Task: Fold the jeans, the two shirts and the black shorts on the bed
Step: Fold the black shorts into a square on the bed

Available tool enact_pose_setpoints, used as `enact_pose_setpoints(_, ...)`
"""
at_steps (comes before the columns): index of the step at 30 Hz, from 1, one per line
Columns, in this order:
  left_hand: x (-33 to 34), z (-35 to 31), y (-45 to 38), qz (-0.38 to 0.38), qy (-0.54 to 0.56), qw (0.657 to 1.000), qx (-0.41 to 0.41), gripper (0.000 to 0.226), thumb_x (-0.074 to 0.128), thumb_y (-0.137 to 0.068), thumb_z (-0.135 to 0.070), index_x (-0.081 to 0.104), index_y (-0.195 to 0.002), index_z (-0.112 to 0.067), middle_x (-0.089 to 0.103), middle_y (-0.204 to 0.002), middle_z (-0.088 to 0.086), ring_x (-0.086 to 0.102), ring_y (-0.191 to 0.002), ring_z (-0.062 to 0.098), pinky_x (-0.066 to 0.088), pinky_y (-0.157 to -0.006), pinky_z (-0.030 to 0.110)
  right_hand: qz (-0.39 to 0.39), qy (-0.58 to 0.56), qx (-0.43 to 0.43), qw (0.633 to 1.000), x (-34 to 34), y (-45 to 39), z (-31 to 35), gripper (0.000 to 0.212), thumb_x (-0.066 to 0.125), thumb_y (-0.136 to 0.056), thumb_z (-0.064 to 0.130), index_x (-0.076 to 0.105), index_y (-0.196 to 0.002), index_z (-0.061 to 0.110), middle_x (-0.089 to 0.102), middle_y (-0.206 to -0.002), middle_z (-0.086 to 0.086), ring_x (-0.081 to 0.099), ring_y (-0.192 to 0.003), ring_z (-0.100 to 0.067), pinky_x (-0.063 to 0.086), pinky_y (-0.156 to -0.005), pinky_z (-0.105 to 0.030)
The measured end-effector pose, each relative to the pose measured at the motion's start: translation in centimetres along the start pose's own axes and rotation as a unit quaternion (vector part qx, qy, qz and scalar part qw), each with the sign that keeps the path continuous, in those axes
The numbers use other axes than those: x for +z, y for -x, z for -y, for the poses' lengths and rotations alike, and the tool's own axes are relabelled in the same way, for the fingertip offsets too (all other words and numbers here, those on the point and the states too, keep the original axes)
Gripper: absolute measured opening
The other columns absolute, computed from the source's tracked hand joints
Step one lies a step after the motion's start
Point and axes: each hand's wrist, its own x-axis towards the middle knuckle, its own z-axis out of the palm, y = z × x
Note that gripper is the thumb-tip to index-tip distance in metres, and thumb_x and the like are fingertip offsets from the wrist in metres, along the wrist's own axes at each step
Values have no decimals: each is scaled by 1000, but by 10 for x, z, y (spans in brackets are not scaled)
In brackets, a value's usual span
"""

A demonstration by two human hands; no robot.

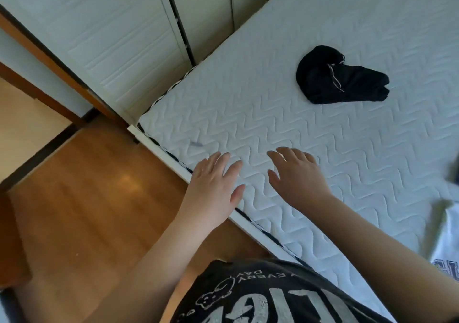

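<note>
Bare quilted mattress is lying open from the hands out toward 1 o'clock, nothing standing between them and the black shorts, which are sitting bunched well apart from both hands. The left hand and right hand are hovering side by side, fingers straight, a narrow gap between them. At 3 o'clock a white shirt is crowding the mattress edge. At 11 o'clock white wardrobe doors are walling in the bed's far side. Wood floor is lying open at 8 o'clock.
</note>
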Motion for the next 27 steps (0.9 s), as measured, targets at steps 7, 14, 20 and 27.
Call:
enact_pose_setpoints(7, 11, 42, -88, 12, 5, 997, 76, 58, 30, -94, -46, 53, -138, -16, 53, -139, 11, 47, -131, 32, 39, -107, 49, -10, 16, 98, 995, 12, -38, -13, 46, 75, -79, 26, 65, -121, 11, 67, -116, -11, 66, -101, -33, 52, -87, -43)
enact_pose_setpoints(14, 33, 97, -190, -32, 17, 978, 203, 49, 44, -92, -39, 59, -130, -12, 58, -130, 16, 52, -124, 36, 42, -102, 47, 21, 40, 238, 970, 33, -108, 7, 46, 69, -84, 27, 61, -127, 14, 62, -126, -10, 60, -113, -31, 47, -96, -43)
enact_pose_setpoints(20, 46, 149, -267, -56, 34, 961, 267, 48, 64, -86, -33, 61, -128, -11, 59, -127, 15, 54, -120, 36, 45, -96, 46, 27, 53, 313, 948, 36, -159, 15, 50, 66, -87, 28, 56, -134, 14, 58, -134, -10, 55, -121, -32, 43, -100, -45)
enact_pose_setpoints(27, 72, 134, -338, -20, 50, 951, 303, 55, 74, -81, -31, 60, -130, -12, 59, -128, 15, 55, -119, 35, 46, -96, 45, 54, 15, 383, 922, 48, -188, -2, 58, 48, -98, 36, 31, -151, 21, 35, -155, -5, 33, -141, -25, 28, -113, -40)
